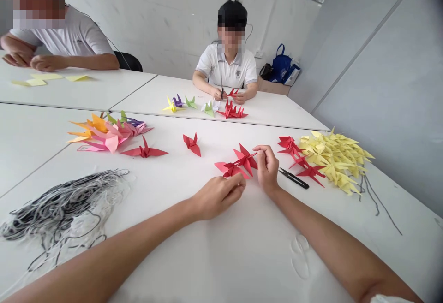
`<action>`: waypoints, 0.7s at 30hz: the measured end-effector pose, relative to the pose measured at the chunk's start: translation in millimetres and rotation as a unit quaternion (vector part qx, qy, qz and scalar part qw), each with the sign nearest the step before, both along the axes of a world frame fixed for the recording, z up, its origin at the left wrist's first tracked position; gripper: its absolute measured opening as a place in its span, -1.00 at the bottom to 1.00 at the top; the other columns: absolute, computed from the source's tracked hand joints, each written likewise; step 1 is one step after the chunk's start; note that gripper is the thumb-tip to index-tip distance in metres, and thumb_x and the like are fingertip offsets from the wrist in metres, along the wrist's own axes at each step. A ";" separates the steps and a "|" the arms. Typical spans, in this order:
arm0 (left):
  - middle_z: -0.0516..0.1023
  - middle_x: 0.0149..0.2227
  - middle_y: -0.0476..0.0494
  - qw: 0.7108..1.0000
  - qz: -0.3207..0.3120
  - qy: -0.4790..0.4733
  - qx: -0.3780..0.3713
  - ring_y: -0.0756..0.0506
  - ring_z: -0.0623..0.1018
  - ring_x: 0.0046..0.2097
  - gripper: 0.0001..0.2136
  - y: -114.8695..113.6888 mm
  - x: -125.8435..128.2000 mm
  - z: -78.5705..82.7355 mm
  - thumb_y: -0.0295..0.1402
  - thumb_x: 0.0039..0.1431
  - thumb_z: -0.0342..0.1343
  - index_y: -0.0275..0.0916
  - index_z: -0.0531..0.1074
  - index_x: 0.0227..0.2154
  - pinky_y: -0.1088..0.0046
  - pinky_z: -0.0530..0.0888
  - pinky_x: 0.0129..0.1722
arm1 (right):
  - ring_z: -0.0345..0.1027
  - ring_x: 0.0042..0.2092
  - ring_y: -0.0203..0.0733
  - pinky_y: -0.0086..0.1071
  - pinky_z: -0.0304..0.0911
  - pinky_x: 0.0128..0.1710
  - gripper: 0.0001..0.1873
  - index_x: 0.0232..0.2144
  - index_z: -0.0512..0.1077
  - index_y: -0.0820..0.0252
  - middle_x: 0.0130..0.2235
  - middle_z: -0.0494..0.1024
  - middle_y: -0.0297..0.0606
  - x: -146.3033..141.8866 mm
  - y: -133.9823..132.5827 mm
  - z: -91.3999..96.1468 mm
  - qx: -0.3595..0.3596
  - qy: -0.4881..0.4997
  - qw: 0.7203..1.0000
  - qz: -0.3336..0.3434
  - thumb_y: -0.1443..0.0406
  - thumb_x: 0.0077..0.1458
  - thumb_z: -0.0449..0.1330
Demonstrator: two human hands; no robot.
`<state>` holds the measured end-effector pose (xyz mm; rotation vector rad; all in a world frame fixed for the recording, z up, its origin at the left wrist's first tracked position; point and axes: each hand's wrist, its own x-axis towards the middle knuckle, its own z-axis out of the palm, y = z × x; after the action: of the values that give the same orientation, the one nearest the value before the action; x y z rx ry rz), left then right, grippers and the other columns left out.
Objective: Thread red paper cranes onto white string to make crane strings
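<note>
Near the middle of the white table (204, 266), two red paper cranes lie close together between my hands. My left hand (218, 197) is closed in a pinch just in front of the nearer red crane (232, 170); whatever lies between its fingertips is hidden. My right hand (268, 167) is also closed, with thumb and index finger pinching at the pointed end of the farther red crane (245, 158). A single red crane (192, 144) sits beyond my left hand. To the right of my right hand lie black thread snips (294, 178).
A tangled heap of black and white cord (65, 206) lies left. Right are a row of red cranes (301, 160) and a yellow crane pile (335, 160). Pink and orange cranes (110, 132) lie back left. A person opposite (226, 70) holds scissors; another person (76, 35) sits left.
</note>
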<state>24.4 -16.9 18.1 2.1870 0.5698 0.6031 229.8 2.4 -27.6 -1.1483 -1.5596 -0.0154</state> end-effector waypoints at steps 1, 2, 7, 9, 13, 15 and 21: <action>0.13 -0.62 0.12 0.999 0.015 0.027 0.028 0.01 0.05 -0.62 -0.87 5.9 -1.0 -7.6 -0.38 0.29 -0.14 -0.15 0.22 -0.40 0.43 0.07 -0.55 | -0.06 -0.63 -0.32 -0.41 -0.07 -0.63 -0.75 -0.17 0.33 0.17 -0.57 0.20 -0.47 -1.8 -2.2 1.4 0.007 -0.007 1.000 0.005 0.29 0.37 -0.14; 0.12 -0.63 0.12 0.997 0.044 0.038 0.040 0.01 0.02 -0.63 -0.87 11.6 -2.4 -13.6 -0.37 0.26 -0.10 -0.15 0.23 -0.42 0.42 0.05 -0.54 | -0.02 -0.63 -0.32 -0.41 -0.05 -0.63 -0.76 -0.19 0.35 0.16 -0.56 0.24 -0.45 -4.0 -4.7 2.9 0.016 -0.018 1.000 0.016 0.30 0.37 -0.11; 0.17 -0.62 0.10 0.987 0.161 0.016 0.018 -0.03 0.15 -0.60 -0.86 34.5 -8.6 -25.5 -0.34 0.27 -0.13 -0.13 0.24 -0.41 0.45 0.07 -0.51 | 0.22 -0.53 -0.28 -0.36 0.20 -0.47 -0.78 -0.34 0.41 0.11 -0.51 0.44 -0.35 -17.9 -16.3 5.3 0.069 -0.156 0.972 0.165 0.32 0.28 -0.01; 0.24 -0.57 0.08 0.979 0.205 -0.009 -0.004 -0.03 0.22 -0.54 -0.83 42.1 -10.6 -26.0 -0.32 0.28 -0.15 -0.15 0.21 -0.43 0.46 0.13 -0.49 | 0.21 -0.52 -0.26 -0.33 0.20 -0.43 -0.79 -0.41 0.37 0.11 -0.53 0.41 -0.36 -22.0 -17.7 4.0 0.084 -0.194 0.956 0.204 0.34 0.25 0.00; 0.20 -0.55 0.07 0.967 0.244 -0.059 -0.049 -0.03 0.24 -0.49 -0.77 52.6 -15.2 -24.2 -0.23 0.31 -0.19 -0.17 0.16 -0.46 0.48 0.21 -0.47 | 0.19 -0.49 -0.22 -0.27 0.20 -0.42 -0.78 -0.47 0.23 0.12 -0.52 0.36 -0.32 -27.3 -16.2 12.3 0.100 -0.203 0.950 0.215 0.40 0.22 -0.05; 0.19 -0.55 0.08 0.965 0.244 -0.076 -0.059 -0.02 0.25 -0.49 -0.75 54.5 -16.8 -22.8 -0.20 0.30 -0.17 -0.18 0.18 -0.46 0.47 0.23 -0.46 | 0.22 -0.46 -0.21 -0.27 0.23 -0.42 -0.77 -0.47 0.20 0.12 -0.50 0.36 -0.30 -33.1 -20.9 31.0 0.097 -0.197 0.951 0.217 0.41 0.23 -0.09; 0.22 -0.54 0.06 0.964 0.239 -0.088 -0.077 -0.03 0.28 -0.46 -0.74 52.9 -15.1 -20.9 -0.16 0.30 -0.13 -0.20 0.24 -0.42 0.46 0.27 -0.42 | 0.34 -0.44 -0.25 -0.32 0.37 -0.37 -0.61 -0.54 0.18 0.09 -0.51 0.40 -0.34 -56.6 -103.1 135.1 0.075 -0.192 0.923 0.324 0.38 0.34 -0.16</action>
<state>9.4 36.0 -2.8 1.8295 1.0242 0.9602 173.2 -100.7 107.5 -0.4786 -2.1896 0.0851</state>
